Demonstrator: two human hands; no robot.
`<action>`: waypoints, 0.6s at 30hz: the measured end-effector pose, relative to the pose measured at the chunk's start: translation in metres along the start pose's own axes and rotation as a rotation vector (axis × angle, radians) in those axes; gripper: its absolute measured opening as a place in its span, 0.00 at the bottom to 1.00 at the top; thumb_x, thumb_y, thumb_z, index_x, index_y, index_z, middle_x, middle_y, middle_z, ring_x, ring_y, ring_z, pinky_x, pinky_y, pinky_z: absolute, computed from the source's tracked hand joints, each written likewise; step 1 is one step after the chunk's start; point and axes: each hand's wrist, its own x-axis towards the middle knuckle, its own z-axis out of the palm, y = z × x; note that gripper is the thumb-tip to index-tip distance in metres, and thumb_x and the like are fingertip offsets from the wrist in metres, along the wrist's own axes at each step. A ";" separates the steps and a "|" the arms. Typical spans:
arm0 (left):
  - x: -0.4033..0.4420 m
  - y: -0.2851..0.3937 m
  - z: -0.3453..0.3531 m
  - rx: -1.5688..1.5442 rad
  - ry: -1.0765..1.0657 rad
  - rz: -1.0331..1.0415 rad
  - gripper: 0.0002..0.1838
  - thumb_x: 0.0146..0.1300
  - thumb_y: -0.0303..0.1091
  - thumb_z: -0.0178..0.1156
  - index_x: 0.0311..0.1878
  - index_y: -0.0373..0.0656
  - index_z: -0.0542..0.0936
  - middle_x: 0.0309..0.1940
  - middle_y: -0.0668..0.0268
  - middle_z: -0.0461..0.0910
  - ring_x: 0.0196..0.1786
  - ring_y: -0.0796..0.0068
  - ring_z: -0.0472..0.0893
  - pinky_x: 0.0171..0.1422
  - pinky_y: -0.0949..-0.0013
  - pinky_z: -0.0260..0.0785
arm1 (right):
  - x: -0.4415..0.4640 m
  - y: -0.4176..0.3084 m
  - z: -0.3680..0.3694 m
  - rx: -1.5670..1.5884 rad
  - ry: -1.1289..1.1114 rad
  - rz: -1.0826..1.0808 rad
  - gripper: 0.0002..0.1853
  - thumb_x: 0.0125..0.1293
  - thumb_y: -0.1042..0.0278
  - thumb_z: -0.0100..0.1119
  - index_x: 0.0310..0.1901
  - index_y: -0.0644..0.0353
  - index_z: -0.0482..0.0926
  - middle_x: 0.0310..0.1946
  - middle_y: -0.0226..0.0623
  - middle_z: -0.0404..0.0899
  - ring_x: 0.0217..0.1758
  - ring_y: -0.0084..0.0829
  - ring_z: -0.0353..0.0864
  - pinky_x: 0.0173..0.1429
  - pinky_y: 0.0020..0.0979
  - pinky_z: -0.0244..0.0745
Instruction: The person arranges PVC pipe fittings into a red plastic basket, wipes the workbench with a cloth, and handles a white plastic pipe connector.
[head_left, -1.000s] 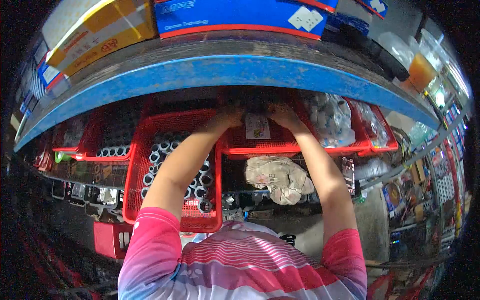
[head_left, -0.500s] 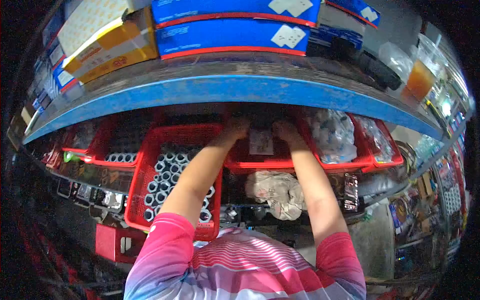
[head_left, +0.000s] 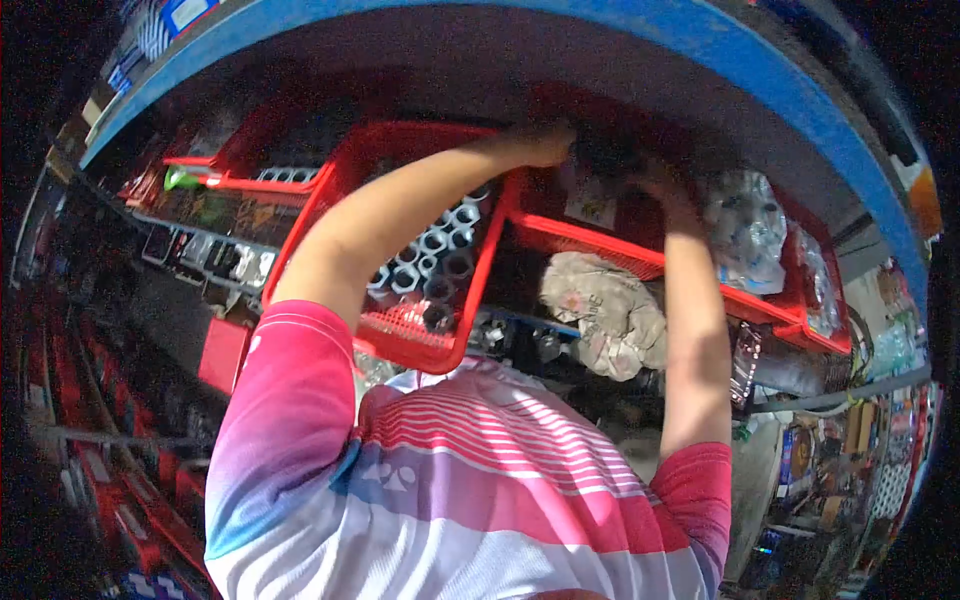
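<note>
My left hand reaches into the shadow under the shelf, at the back left of the middle red basket. Its fingers look curled in, but whatever they hold is lost in the dark. My right hand is in the same basket, at its right side, dim and with its fingers hidden. Between the hands lies a small packet with a pale label, partly in shadow. Under my left forearm stands a red basket of metal hex nuts.
The blue shelf edge curves overhead. On the right, a red basket holds clear plastic bags. Crumpled beige wrapping lies in front of the middle basket. A red box sits low on the left.
My view has tilted down and turned, so the boxes on the shelf have mostly left it. Both hands remain in the middle basket, with my left arm stretched further across the nut basket.
</note>
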 end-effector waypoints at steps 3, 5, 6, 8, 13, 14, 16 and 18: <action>-0.080 0.024 -0.049 -0.106 0.095 0.130 0.21 0.58 0.45 0.51 0.48 0.38 0.73 0.43 0.49 0.76 0.46 0.51 0.76 0.48 0.54 0.68 | 0.025 0.043 0.034 -0.053 0.221 -0.035 0.34 0.43 0.50 0.66 0.53 0.56 0.72 0.51 0.41 0.74 0.57 0.41 0.70 0.62 0.40 0.63; -0.149 0.053 -0.089 -0.094 0.142 0.099 0.23 0.55 0.47 0.54 0.48 0.39 0.73 0.42 0.49 0.76 0.44 0.50 0.76 0.47 0.56 0.68 | 0.019 0.024 0.014 0.042 0.137 -0.024 0.32 0.46 0.50 0.65 0.53 0.56 0.73 0.51 0.40 0.75 0.56 0.39 0.71 0.62 0.40 0.63; -0.172 0.063 -0.105 0.022 0.122 0.081 0.19 0.54 0.44 0.55 0.44 0.40 0.74 0.40 0.51 0.76 0.43 0.51 0.76 0.45 0.56 0.69 | 0.015 0.013 0.000 0.154 -0.005 -0.003 0.30 0.49 0.51 0.64 0.52 0.56 0.73 0.50 0.40 0.75 0.55 0.38 0.71 0.61 0.40 0.63; -0.217 0.068 -0.124 0.049 0.218 0.261 0.13 0.46 0.37 0.60 0.31 0.39 0.74 0.30 0.56 0.75 0.36 0.54 0.76 0.39 0.58 0.68 | 0.018 0.032 0.008 0.376 -0.065 -0.048 0.29 0.51 0.50 0.63 0.52 0.55 0.73 0.49 0.40 0.75 0.55 0.39 0.71 0.61 0.41 0.63; -0.300 0.060 -0.129 -0.095 0.032 0.054 0.18 0.42 0.35 0.63 0.38 0.40 0.72 0.33 0.58 0.76 0.37 0.56 0.77 0.41 0.61 0.69 | 0.003 -0.053 -0.048 -0.109 -0.197 0.033 0.26 0.56 0.49 0.58 0.53 0.54 0.73 0.48 0.41 0.75 0.53 0.43 0.72 0.60 0.42 0.63; -0.309 0.053 -0.126 -0.141 0.006 0.041 0.20 0.42 0.34 0.64 0.40 0.40 0.72 0.34 0.58 0.77 0.39 0.56 0.78 0.42 0.61 0.69 | -0.007 -0.071 -0.061 -0.213 0.015 -0.007 0.26 0.56 0.48 0.57 0.54 0.53 0.72 0.49 0.41 0.75 0.53 0.45 0.71 0.60 0.43 0.63; -0.325 0.046 -0.120 -0.174 0.004 -0.023 0.21 0.42 0.33 0.64 0.42 0.41 0.72 0.36 0.58 0.77 0.40 0.57 0.78 0.44 0.62 0.69 | -0.017 -0.076 -0.073 -0.315 0.219 -0.058 0.27 0.56 0.48 0.56 0.54 0.53 0.71 0.49 0.40 0.74 0.53 0.46 0.71 0.60 0.43 0.63; -0.333 0.039 -0.108 -0.206 -0.005 -0.036 0.24 0.43 0.32 0.64 0.47 0.41 0.72 0.41 0.56 0.77 0.44 0.57 0.77 0.46 0.62 0.69 | -0.025 -0.061 -0.090 -0.465 0.315 -0.199 0.25 0.57 0.52 0.56 0.55 0.53 0.71 0.51 0.40 0.73 0.53 0.45 0.71 0.60 0.42 0.64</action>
